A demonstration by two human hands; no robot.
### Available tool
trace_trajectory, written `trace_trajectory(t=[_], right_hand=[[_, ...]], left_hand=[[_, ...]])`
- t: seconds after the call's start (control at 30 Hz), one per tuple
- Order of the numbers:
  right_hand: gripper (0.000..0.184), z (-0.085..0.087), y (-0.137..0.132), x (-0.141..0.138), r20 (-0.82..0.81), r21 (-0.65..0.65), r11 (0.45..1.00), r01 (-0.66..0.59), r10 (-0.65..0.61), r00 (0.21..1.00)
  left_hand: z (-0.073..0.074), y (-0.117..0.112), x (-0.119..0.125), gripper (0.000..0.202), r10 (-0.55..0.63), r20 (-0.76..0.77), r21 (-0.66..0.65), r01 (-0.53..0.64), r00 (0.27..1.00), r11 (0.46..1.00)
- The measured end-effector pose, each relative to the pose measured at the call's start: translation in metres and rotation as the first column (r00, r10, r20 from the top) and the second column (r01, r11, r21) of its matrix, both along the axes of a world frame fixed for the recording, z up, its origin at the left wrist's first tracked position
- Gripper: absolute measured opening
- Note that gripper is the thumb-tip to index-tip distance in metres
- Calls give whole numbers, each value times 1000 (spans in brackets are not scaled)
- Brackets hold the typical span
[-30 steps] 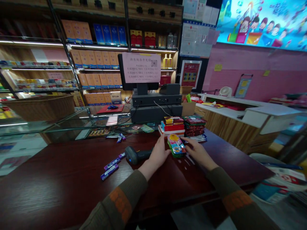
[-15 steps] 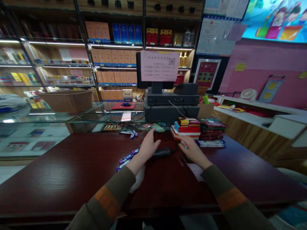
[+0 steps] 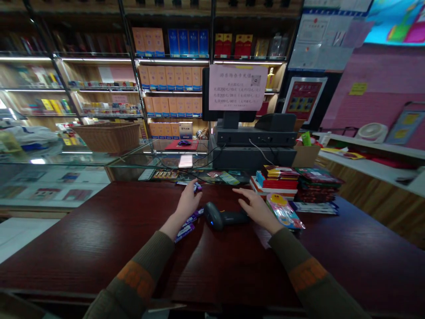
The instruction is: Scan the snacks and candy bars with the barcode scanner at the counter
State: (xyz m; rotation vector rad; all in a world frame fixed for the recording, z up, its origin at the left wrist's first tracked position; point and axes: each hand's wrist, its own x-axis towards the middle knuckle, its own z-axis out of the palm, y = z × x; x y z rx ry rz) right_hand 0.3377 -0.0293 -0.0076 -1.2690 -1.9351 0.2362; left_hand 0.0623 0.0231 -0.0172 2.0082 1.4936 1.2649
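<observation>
Dark wood shop counter [image 3: 99, 235]: left hand [image 3: 187, 206], right hand [image 3: 255, 209], fingers open, flanking barcode scanner [image 3: 221, 217].

counter [image 3: 73, 235]: glossy wood; barcode scanner [image 3: 221, 217]: matt plastic; sleeve [image 3: 142, 270]: knit cloth

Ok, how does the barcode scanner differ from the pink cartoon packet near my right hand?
The barcode scanner is dark and bulky with a handle, while the pink cartoon packet is flat and brightly printed. The scanner shows a small blue light; the packet shows a yellow cartoon figure. The scanner lies left of the right hand, the packet right of it. Both rest on the dark red counter.
</observation>
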Motion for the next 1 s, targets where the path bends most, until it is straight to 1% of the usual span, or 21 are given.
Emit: trace_trajectory(t=[0.1,0.2,0.3,0.43,0.53,0.63,0.7,0.8,0.9,1.0], right_hand=[[44,-1,8,-9,-14,-14,1000,-22,22,1000],[40,-5,17,-14,-33,-21,999,-29,29,999],[37,-11,24,-17,-28,-37,999,-32,31,999],[34,-16,29,-19,6,-59,997,-45,45,999],[32,-16,30,-19,13,-67,997,-42,43,999],[31,-15,29,-17,-5,-65,997,-41,41,999],[31,-14,28,-16,-16,-66,997,-42,41,999],[31,-13,26,-15,-26,-69,997,-36,34,999],[31,-11,24,-15,-28,-74,997,-30,28,999],[32,-10,21,-15,-26,-79,996,-30,28,999]], left_hand=[[-12,11,-12,51,17,-19,-4,-18,1000,1000],[-23,19,-20,51,-9,-69,-15,8,998,1000],[-33,25,-24,50,-14,-194,-48,5,981,999],[-41,26,-24,46,40,-401,-93,-84,915,992],[-42,25,-23,43,19,-512,-124,-96,859,988],[-39,24,-21,43,0,-581,-139,-99,814,985],[-38,23,-20,43,-2,-619,-122,-94,785,988],[-40,21,-20,43,21,-654,-63,-82,756,995],[-41,20,-21,43,48,-639,-19,-78,768,997],[-38,21,-25,45,68,-558,10,-76,827,997]])
